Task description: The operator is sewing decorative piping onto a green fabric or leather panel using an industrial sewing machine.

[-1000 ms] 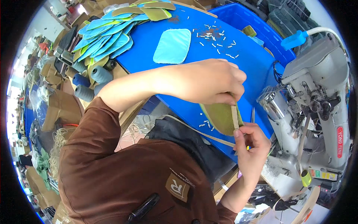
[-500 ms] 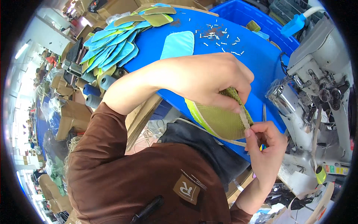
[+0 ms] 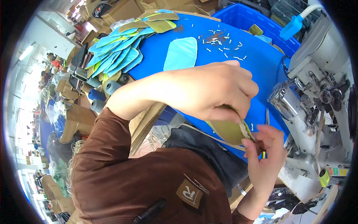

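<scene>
My left hand (image 3: 227, 91) is closed on an olive mesh fabric piece (image 3: 228, 132) with a lime edge, its wrist bent over so that the palm hides much of the piece. A pale strip (image 3: 243, 130) runs along the fabric's right edge. At the lower end of that strip, my right hand (image 3: 267, 149) pinches the fabric's corner between thumb and fingers; its fingertips are slightly blurred. A pointed metal blade (image 3: 267, 116) lies just beyond the right hand. Farther back, a light blue fabric piece (image 3: 181, 53) rests flat on the blue table (image 3: 270, 76).
A heap of blue and olive fabric pieces (image 3: 117, 50) covers the table's far left. Small white scraps (image 3: 220, 40) lie scattered at the back. A sewing machine (image 3: 317, 80) stands at right, a blue crate (image 3: 248, 16) behind. Thread cones (image 3: 97, 94) sit at left.
The olive fabric has turned and moved slightly right and down, with less of it showing under my left hand. My right hand's fingers have spread a little and shifted at its corner.
</scene>
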{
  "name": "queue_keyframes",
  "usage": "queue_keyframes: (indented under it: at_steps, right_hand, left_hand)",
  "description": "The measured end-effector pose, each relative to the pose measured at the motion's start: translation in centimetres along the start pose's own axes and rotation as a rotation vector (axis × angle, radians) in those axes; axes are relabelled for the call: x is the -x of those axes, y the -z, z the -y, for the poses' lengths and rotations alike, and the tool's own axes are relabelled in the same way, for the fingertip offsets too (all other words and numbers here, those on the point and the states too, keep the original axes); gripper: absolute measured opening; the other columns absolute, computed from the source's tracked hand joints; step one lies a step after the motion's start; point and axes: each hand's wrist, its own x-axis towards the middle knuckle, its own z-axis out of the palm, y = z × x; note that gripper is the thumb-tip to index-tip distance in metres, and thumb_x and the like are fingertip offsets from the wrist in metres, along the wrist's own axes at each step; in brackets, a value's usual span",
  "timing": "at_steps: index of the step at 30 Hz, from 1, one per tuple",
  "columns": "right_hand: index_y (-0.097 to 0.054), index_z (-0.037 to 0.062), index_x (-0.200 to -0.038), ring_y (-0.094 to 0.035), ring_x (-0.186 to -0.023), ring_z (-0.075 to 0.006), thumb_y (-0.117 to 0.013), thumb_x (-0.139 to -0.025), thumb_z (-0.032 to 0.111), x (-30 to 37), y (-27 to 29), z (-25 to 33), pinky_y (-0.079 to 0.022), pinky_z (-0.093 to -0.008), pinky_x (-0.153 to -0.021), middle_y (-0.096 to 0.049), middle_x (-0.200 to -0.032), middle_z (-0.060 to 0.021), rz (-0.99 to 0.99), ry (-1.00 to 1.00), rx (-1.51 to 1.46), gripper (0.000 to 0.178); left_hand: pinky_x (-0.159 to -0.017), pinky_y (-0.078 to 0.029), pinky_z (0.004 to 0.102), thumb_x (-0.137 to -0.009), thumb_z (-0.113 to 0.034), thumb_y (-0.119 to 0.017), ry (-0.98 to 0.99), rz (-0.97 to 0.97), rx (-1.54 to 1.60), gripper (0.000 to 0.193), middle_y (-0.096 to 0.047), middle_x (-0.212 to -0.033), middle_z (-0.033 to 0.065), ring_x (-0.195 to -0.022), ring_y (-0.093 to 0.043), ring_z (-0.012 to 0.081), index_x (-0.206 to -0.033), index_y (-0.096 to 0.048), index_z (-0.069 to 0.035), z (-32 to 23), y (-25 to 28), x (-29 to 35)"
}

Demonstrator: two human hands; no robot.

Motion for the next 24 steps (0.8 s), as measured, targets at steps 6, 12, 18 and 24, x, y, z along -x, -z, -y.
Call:
queue_keyframes:
  at_steps: [6, 12, 18, 24]
  right_hand:
    - [-0.069, 0.0031, -0.106, -0.066, -0.066, -0.0233, -0.078, -0.080, 0.006, 0.5, -0.1, -2.5, -0.051, -0.0283, -0.055, -0.070, -0.095, -0.0129, -0.122, 0.693, 0.497, 0.027]
    - [-0.070, 0.0026, -0.103, -0.070, -0.081, -0.0270, -0.077, -0.082, -0.001, 1.8, 0.1, -2.3, -0.058, -0.0326, -0.066, -0.070, -0.102, -0.0136, -0.118, 0.744, 0.619, 0.023]
    - [-0.070, 0.0018, -0.103, -0.070, -0.080, -0.0270, -0.077, -0.082, 0.000, 1.5, 0.2, -2.3, -0.058, -0.0328, -0.067, -0.070, -0.100, -0.0135, -0.149, 0.776, 0.631, 0.022]
    - [-0.069, 0.0052, -0.099, -0.066, -0.072, -0.0247, -0.081, -0.077, 0.006, -0.1, -0.3, -2.1, -0.052, -0.0309, -0.059, -0.068, -0.094, -0.0104, -0.174, 0.656, 0.472, 0.025]
  left_hand:
    - [-0.068, -0.039, 0.0317, -0.072, -0.017, -0.077, -0.221, -0.124, -0.623, 0.019, -0.060, -0.084, -0.0016, -0.076, -0.056, 0.0164, -0.088, -0.073, -0.009, -2.2, -1.4, 2.1]
    - [-0.066, -0.037, 0.0297, -0.062, -0.010, -0.075, -0.438, -0.287, -0.897, 0.024, -0.060, -0.084, -0.0023, -0.075, -0.054, 0.0145, -0.086, -0.075, -0.011, -2.5, -2.8, 3.5]
    - [-0.066, -0.036, 0.0298, -0.065, -0.011, -0.075, -0.454, -0.337, -0.890, 0.021, -0.060, -0.085, -0.0021, -0.075, -0.055, 0.0150, -0.086, -0.075, -0.010, -2.2, -2.8, 3.3]
    - [-0.070, -0.037, 0.0338, -0.076, -0.021, -0.076, -0.176, -0.172, -0.473, 0.019, -0.058, -0.085, 0.0000, -0.074, -0.056, 0.0182, -0.089, -0.071, -0.008, -2.1, -0.9, 2.2]
